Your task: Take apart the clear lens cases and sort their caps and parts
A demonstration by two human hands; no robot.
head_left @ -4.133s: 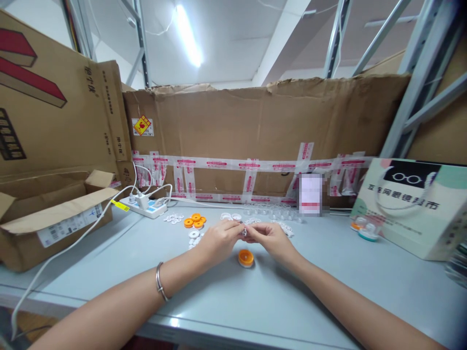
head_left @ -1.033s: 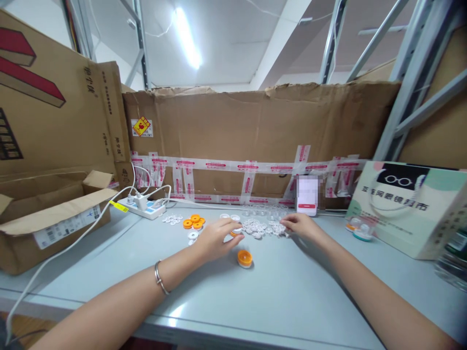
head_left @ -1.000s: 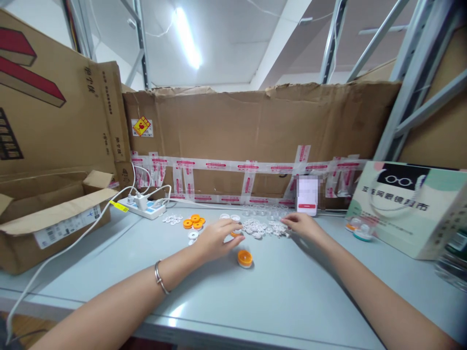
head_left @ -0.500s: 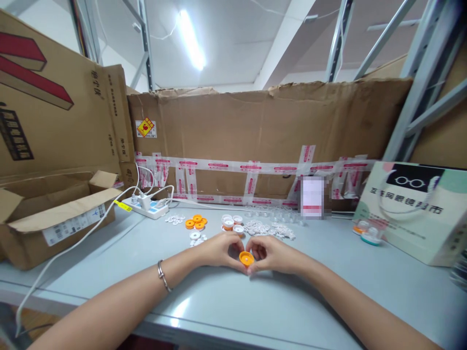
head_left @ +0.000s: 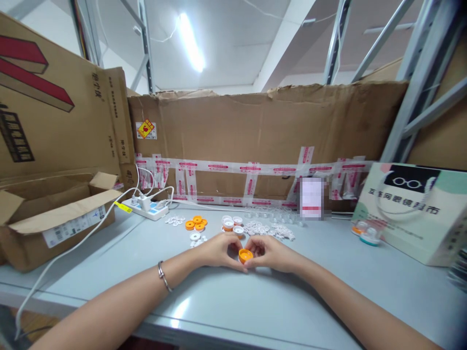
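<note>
A small round orange cap (head_left: 245, 256) with a raised rim and a pale underside is held between both hands, just above the grey table. Thumb and fingers of my left hand (head_left: 220, 251) are closed on its left side. From the right, the fingers and thumb of my right hand (head_left: 273, 253) grip the same cap. Just beyond the hands stand white round caps (head_left: 228, 223), some with orange below. A group of orange caps (head_left: 197, 223) lies to the left, near a white ring part (head_left: 195, 236).
Small white pieces (head_left: 270, 229) and clear cups (head_left: 270, 213) lie farther back. On the left are an opened carton (head_left: 69, 214) and a power strip (head_left: 151, 209) with cables. A paper bag (head_left: 397, 214) stands at the right beside two finished-looking clear-topped containers (head_left: 370, 236).
The orange cap has tilted between my fingers, so its side shows more. My right thumb has shifted slightly up and left on it. Both hands stay in nearly the same place.
</note>
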